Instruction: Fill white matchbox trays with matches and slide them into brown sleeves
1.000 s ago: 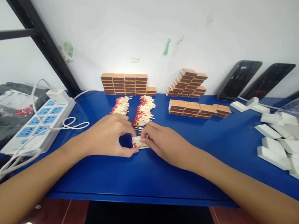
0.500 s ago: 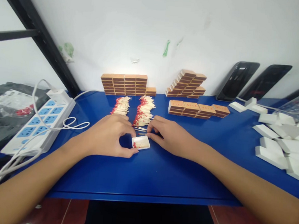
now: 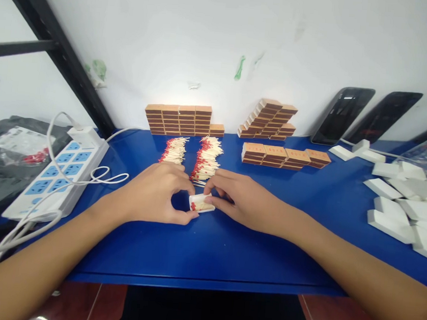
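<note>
My left hand [image 3: 169, 196] grips a small white matchbox tray [image 3: 196, 198] by its left end, between thumb and forefinger. Several red-headed matches [image 3: 199, 206] lie inside it along the near side. The closed fingertips of my right hand [image 3: 238, 196] are over the tray's right end, pinching a match that they mostly hide. Just beyond my hands are two heaps of loose matches, a left heap [image 3: 175, 150] and a larger right heap [image 3: 207, 158]. A few stray matches [image 3: 198, 183] lie at the near end of the right heap.
Stacked matchboxes [image 3: 177, 120] stand along the wall, with another stack [image 3: 268, 119] and a low row [image 3: 285, 157] to the right. White empty pieces [image 3: 398, 209] pile up at far right near two black phones [image 3: 344, 116]. A power strip [image 3: 59, 177] with cables sits left.
My right hand has moved left and slightly down, from beside the tray to over its right end. The match beyond the tray no longer shows there. My left hand keeps its hold.
</note>
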Motion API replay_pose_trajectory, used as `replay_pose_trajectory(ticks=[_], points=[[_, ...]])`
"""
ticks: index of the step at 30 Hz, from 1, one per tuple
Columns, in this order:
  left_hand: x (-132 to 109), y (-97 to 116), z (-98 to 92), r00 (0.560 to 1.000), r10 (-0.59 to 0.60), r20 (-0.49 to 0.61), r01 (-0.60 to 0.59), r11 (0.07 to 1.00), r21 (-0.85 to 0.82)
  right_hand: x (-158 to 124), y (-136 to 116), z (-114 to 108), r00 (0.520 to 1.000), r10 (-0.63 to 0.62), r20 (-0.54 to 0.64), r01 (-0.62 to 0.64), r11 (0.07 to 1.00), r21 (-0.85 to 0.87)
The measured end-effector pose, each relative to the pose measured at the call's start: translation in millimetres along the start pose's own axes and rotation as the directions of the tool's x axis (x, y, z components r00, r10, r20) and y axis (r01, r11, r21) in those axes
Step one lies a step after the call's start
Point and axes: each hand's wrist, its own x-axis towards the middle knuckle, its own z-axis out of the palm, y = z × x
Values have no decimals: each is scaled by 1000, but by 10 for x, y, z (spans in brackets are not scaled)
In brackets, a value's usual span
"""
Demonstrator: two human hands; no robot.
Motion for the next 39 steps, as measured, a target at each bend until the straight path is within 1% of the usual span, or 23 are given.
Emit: replay_pose_trajectory(ticks=[7, 13, 19, 25, 29, 32, 39], points=[[10, 11, 11, 993, 45, -108, -50, 998, -44, -25, -38, -18, 999, 14, 39, -13, 999, -39], [9, -5, 25, 992, 54, -117, -59, 997, -41, -20, -40, -22, 999, 18, 42, -16, 999, -42], [-5, 37, 4, 995, 57, -85, -61, 997, -45, 0, -62, -38, 998, 12, 56, -8, 998, -68], [-6, 59, 17, 989, 94, -116, -96, 995, -15, -6, -96, -58, 998, 22, 65, -14, 994, -111], [-3, 46, 30, 991, 85, -104, -87, 996, -16, -27, -100, -32, 998, 24, 53, -17, 991, -134], [-1, 43, 31, 989, 86, -117, -89, 996, -18, -33, -99, -4, 999, 18, 41, -12, 988, -155], [7, 33, 29, 992, 74, -99, -76, 997, -21, -38, -58, -3, 999, -31, 29, 34, 996, -83]])
